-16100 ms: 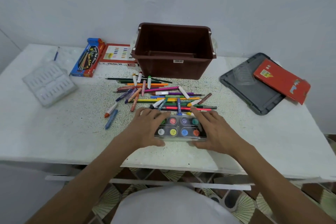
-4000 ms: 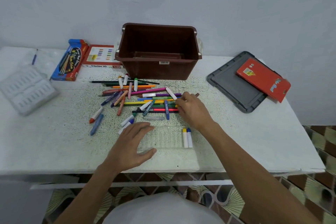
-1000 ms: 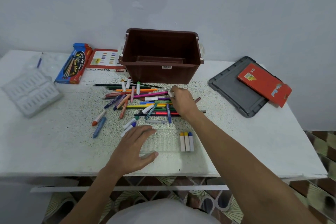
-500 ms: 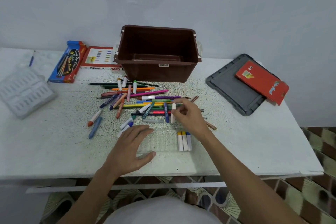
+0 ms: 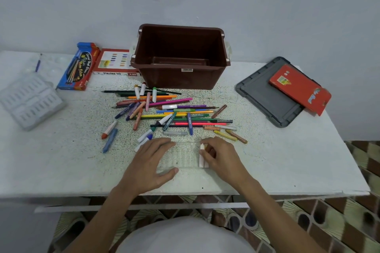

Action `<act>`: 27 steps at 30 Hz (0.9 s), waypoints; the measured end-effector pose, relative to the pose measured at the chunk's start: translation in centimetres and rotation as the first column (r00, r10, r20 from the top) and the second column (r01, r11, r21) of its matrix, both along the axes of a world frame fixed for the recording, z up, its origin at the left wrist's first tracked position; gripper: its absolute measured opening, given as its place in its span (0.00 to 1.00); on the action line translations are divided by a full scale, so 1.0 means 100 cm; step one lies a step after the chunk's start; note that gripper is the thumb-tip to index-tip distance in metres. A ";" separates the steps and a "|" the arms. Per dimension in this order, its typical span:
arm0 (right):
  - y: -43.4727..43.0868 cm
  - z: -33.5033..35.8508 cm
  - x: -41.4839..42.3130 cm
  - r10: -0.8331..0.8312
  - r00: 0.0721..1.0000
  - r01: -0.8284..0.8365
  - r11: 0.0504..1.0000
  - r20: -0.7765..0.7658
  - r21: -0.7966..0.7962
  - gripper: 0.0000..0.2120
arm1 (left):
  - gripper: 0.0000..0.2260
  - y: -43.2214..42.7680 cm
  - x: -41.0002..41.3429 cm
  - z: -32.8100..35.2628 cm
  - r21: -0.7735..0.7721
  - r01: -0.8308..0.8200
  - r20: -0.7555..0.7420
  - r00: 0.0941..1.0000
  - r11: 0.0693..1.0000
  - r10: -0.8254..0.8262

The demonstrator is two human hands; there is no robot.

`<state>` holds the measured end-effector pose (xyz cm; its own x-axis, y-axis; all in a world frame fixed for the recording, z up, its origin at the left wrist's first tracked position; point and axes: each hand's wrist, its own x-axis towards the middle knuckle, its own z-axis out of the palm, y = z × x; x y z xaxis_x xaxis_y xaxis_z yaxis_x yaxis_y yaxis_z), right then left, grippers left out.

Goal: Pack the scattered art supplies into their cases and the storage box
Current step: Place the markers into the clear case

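The left hand (image 5: 151, 162) lies flat, fingers straight, on the left end of the clear crayon tray (image 5: 185, 157). The right hand (image 5: 221, 158) pinches a white crayon (image 5: 202, 157) at the tray's right end. The brown storage box (image 5: 181, 80) stands farther back.

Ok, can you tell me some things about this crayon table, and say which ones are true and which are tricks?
1. The red case lies on the grey lid. True.
2. The brown box is full of pencils. False: no pencils show inside it; they lie on the table in front of it.
3. The right hand pinches a white crayon. True.
4. The left hand holds a blue crayon. False: it rests open on the clear tray.
5. The blue pencil box sits right of the brown box. False: it sits to its left.
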<state>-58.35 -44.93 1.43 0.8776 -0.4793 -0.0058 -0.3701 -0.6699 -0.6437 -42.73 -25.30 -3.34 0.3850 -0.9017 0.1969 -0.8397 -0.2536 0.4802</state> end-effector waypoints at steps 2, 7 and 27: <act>-0.001 -0.003 -0.001 0.032 0.999 -0.032 0.998 -0.011 -0.045 0.13 | 0.29 0.000 0.000 0.000 0.004 -0.002 0.002 1.000 1.000 0.002; -0.001 -0.003 -0.002 0.067 0.996 -0.072 0.994 -0.058 -0.088 0.19 | 0.29 0.000 0.000 0.000 0.008 -0.009 -0.002 1.000 1.000 0.009; 0.011 -0.007 -0.003 0.094 0.995 -0.096 0.953 -0.022 -0.287 0.14 | 0.30 0.000 -0.001 -0.004 0.019 -0.020 0.022 1.000 1.000 0.020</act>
